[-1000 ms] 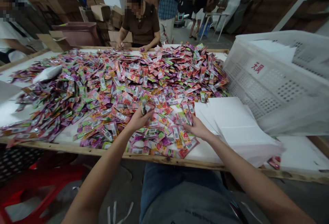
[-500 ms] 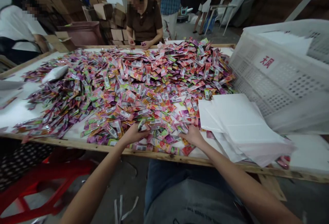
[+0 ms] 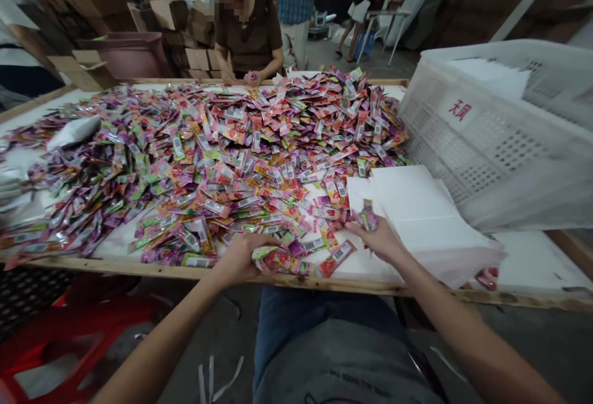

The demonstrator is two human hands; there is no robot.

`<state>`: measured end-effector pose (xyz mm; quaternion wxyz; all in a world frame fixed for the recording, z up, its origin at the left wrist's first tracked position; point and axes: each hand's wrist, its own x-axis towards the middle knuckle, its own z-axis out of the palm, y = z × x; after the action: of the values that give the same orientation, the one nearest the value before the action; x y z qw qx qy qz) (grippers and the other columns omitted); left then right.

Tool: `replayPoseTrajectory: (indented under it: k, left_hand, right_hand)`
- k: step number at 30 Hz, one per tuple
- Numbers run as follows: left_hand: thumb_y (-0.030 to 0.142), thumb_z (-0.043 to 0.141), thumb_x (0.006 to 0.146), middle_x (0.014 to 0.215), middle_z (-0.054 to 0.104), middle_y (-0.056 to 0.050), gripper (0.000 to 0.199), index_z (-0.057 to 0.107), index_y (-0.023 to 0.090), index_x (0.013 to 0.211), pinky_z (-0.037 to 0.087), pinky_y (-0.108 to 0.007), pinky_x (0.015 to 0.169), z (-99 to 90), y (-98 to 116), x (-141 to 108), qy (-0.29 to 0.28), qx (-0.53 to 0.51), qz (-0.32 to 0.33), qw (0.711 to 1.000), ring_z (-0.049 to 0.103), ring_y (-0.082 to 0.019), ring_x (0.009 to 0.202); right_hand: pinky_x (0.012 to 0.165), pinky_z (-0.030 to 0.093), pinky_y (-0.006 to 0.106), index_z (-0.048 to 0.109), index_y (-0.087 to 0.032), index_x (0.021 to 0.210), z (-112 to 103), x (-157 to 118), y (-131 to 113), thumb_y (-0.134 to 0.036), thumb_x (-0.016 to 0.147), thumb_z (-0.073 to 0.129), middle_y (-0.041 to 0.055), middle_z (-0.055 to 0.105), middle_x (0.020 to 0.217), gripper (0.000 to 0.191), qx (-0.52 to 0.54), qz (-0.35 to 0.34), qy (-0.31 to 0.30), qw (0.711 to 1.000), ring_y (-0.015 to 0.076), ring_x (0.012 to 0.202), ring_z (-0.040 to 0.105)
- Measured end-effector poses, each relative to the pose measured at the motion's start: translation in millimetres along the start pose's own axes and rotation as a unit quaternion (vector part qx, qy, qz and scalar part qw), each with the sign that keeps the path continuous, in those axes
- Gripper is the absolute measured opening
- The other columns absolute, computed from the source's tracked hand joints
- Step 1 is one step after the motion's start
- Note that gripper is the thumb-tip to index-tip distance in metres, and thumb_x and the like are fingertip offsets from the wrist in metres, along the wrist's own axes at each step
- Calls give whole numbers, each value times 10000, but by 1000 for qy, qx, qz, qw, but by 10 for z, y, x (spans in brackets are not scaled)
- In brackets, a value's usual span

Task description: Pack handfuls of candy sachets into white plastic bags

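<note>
Small printed sachets [image 3: 217, 138] in pink, purple, green and orange, many with barcodes, cover the table in a wide heap. Near the front edge, my left hand [image 3: 243, 259] is closed around a few sachets [image 3: 266, 254], just above others lying there. To the right, my right hand [image 3: 382, 240] grips a purple and green sachet [image 3: 368, 215] between thumb and fingers; whether more are behind it cannot be seen. Close beyond that hand lies a stack of white plastic bags [image 3: 412, 197]. One red-pink sachet [image 3: 337, 258] rests alone on the white tabletop between my hands.
A white perforated crate [image 3: 477, 138] with white sheets inside stands at the right. Wooden edging [image 3: 176, 271] borders the table. Across it, a person in brown [image 3: 250, 33] handles sachets. A white packet [image 3: 74, 131] lies on the heap; a red stool [image 3: 83, 342] is below left.
My right hand has moved right toward the white bags and now lifts a sachet. My left hand has gathered sachets nearer the front edge. The camera view has turned slightly right.
</note>
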<state>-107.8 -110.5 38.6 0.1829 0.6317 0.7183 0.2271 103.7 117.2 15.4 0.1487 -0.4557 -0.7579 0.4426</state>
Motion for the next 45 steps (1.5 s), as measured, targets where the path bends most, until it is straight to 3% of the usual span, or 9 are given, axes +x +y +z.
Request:
replayPoseTrajectory:
  k: [5,9,16,21,25,32,36,41,45]
  left_hand:
    - [346,646,622,869,699,-41,337,640,247,943,439,-293,746,268,35,143,-112,125,-11,986,635,-223,817]
    - [328,598,710,783,679,-50,197,630,203,859,422,-304,731,381,17,118,-118,164,6,979,623,-215,783]
    - [285,565,722,945,600,-74,171,623,203,860,423,-330,793,277,-109,-137,83,8,-13,996,549,-215,904]
    - [202,497,709,857,600,-36,255,545,194,959,466,-322,748,341,-190,-139,190,-147,-69,968,566,-177,791]
    - [279,611,671,862,618,-23,260,546,183,903,462,-307,767,369,-89,64,254,-173,-119,944,580,-172,805]
    - [370,659,638,683,641,-40,227,593,176,734,450,-295,612,437,10,309,38,16,-238,971,606,-214,679]
    - [276,584,707,744,640,-38,114,584,184,773,452,-274,659,511,-20,229,70,-20,-138,988,594,-173,699]
    - [249,503,731,863,600,-60,153,564,172,848,435,-311,813,151,-198,216,156,-68,-7,985,552,-180,851]
    - [300,427,781,784,578,-28,169,540,175,767,440,-266,730,-340,-411,536,194,-59,-21,979,526,-144,744]
  right_hand:
    - [645,454,309,613,-120,889,467,16,-103,-469,762,519,155,667,845,383,-313,-7,-21,950,268,819,626]
    - [681,445,307,596,-124,947,565,23,-113,-414,790,497,159,654,916,345,-387,-38,-62,919,263,868,613]
    - [774,434,292,554,-143,991,107,-126,71,-255,755,519,115,630,993,264,-256,-223,-93,936,219,933,581]
    - [663,445,268,477,-157,1119,-126,6,-77,-223,702,552,63,657,889,428,-204,-187,-56,959,200,772,613]
    - [648,444,263,581,-131,976,63,231,-289,-320,711,582,67,664,820,325,-195,-126,-11,973,205,750,614]
    - [714,434,281,609,-105,951,620,419,-324,-367,608,709,144,646,962,443,-333,-115,-139,926,265,911,595]
    - [744,430,277,627,-127,923,524,436,-293,-316,664,662,117,652,947,323,-337,-140,-182,913,245,912,593]
    - [799,425,312,557,-139,1086,220,367,-197,-253,706,566,94,633,1004,397,-206,-203,-55,956,228,925,575]
    - [713,447,294,545,-126,1066,124,334,-190,-244,653,581,75,653,920,431,-138,-171,-24,975,212,807,596]
